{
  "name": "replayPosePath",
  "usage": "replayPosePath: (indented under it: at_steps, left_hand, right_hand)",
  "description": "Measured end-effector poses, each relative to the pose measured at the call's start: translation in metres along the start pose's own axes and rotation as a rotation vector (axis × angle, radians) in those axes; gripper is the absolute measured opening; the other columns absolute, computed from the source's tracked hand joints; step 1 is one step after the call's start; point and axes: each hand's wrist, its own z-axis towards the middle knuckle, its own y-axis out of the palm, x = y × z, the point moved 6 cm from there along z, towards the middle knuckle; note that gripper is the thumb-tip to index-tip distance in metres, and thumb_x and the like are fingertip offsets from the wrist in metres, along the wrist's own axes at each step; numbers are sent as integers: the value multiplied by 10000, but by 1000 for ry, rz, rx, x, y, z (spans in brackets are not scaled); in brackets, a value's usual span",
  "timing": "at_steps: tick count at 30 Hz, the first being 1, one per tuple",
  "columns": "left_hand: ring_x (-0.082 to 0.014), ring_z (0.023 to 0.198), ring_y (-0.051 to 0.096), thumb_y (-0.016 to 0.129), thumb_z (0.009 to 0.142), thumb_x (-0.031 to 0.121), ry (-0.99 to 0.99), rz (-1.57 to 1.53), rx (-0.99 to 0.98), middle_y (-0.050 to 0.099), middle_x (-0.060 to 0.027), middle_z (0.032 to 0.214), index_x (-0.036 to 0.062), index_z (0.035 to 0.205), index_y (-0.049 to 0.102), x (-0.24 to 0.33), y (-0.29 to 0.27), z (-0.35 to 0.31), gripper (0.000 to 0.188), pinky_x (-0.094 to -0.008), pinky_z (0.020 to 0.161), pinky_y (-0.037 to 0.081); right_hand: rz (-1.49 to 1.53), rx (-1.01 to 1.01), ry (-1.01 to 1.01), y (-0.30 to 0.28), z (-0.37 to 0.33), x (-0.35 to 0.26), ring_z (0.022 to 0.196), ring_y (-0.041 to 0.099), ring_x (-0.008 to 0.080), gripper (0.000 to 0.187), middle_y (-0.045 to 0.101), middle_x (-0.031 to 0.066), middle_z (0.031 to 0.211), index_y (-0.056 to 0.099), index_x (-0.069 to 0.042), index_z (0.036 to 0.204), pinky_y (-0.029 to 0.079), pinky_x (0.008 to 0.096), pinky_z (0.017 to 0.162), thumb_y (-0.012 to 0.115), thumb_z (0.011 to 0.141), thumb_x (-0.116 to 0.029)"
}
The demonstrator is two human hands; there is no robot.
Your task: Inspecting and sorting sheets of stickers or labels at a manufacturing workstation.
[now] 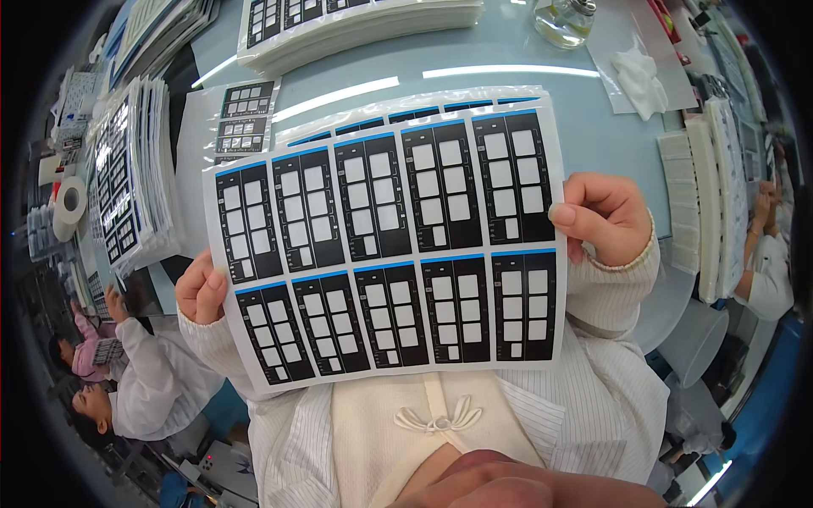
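Between my two hands a white sheet of printed labels (383,264) is held up in front of my chest. Its black panels carry white squares and blue top edges, set in two rows. My left hand (201,288) pinches the sheet's left edge, thumb in front. At the right edge, my right hand (603,218) grips it between thumb and curled fingers. Just behind its top edge, a further printed sheet (406,108) lies on the table, mostly hidden. A smaller label strip (246,118) shows beyond the upper left corner.
A thick stack of printed sheets (364,38) lies at the back of the table (474,55). More stacked sheets (135,178) stand at the left, near a paper roll (70,203). Back right are a glass bottle (565,21) and a crumpled white cloth (639,80). Co-workers sit on both sides.
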Motion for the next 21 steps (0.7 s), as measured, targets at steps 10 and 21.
replayPosePath:
  at_steps: [10, 21]
  left_hand:
    - [-99, 679, 509, 501, 856, 150, -14, -13, 20, 602, -114, 863, 17, 580, 419, 1, 5, 3, 317, -228, 643, 385]
    - [-119, 750, 599, 487, 859, 264, -7, 7, -22, 638, -98, 886, -80, 1054, 562, -1, 12, 5, 403, -204, 678, 453]
  right_hand:
    - [51, 36, 31, -1, 2, 1, 430, 451, 56, 188, 547, 30, 555, 567, -13, 690, 332, 183, 415, 626, 820, -135]
    - [71, 21, -27, -9, 6, 4, 411, 465, 57, 213, 542, 20, 549, 557, -24, 677, 355, 180, 392, 629, 821, -163]
